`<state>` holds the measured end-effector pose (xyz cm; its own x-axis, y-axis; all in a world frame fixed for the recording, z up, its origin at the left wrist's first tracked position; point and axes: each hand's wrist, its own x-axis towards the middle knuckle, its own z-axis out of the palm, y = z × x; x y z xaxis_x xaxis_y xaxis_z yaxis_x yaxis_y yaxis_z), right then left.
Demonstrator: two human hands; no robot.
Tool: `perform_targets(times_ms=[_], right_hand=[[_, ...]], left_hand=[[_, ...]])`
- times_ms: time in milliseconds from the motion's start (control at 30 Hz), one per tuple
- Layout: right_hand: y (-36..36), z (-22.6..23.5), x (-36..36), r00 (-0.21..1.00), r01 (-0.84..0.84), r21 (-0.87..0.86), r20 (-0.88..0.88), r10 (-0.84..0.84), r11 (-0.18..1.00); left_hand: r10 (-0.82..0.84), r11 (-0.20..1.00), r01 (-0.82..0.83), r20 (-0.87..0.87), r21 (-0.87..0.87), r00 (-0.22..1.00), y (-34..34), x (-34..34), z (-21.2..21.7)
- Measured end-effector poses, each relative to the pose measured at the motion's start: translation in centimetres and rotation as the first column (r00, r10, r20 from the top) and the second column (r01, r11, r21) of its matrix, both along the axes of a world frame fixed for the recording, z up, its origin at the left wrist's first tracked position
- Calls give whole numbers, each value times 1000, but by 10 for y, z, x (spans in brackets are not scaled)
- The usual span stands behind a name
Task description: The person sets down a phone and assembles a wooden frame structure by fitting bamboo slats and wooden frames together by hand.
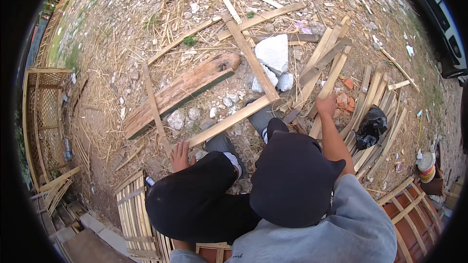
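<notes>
Left hand [180, 156]: open, fingers spread, pressed flat on the near end of a long pale split-bamboo slat [229, 121], beside the foot of a thin upright-lying wooden strip [155, 109].
Right hand [326, 104]: closed around the near end of a pale bamboo slat in the fan-shaped heap of cut slats [363, 112] at right; exact finger grip partly hidden by the wrist.
Slat under work: lying flat on stony, straw-strewn ground [117, 58], running from the left hand up and right to meet a second diagonal pale slat [251, 58]; grey shoes [222, 143] planted just beside it.
Done, judged from the layout: a few slats already laid crossing one another near the middle; finished woven bamboo panel [134, 209] resting at near left, a lattice frame [46, 112] at far left.
Left, judged likewise: most of the heap at right unused, crossing slats loose and unfastened as far as visible, so early to middle stage.
Nearby: weathered brown wooden plank with a knothole [183, 90] left of centre, white broken stone chunks [273, 56] beyond the slat, crumpled black plastic bag [371, 125] on the heap, small pot with a red rim [426, 163] at far right.
</notes>
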<state>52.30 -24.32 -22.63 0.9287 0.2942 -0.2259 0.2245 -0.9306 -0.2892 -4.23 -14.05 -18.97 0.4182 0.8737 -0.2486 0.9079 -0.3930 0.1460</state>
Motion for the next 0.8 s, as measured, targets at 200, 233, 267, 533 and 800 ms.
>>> perform_targets(times_ms=[200, 233, 267, 533, 800], right_hand=[[2, -27, 16, 952, 212, 116, -247, -179, 970], [8, -7, -2, 886, 386, 286, -378, -267, 877], [14, 17, -19, 794, 565, 415, -511, -331, 713], [-23, -9, -82, 940, 310, 587, -309, -146, 748], [62, 52, -114, 811, 72, 879, -327, 486, 471]], left_hand=[[90, 995, -92, 34, 42, 995, -9, 7, 5], [62, 996, -66, 72, 60, 996, -10, 6, 9], [18, 996, -28, 123, 84, 992, -6, 11, 13], [-128, 990, 111, 207, 90, 970, 25, 69, 10], [-173, 974, 202, 237, -101, 956, 42, 102, 17]])
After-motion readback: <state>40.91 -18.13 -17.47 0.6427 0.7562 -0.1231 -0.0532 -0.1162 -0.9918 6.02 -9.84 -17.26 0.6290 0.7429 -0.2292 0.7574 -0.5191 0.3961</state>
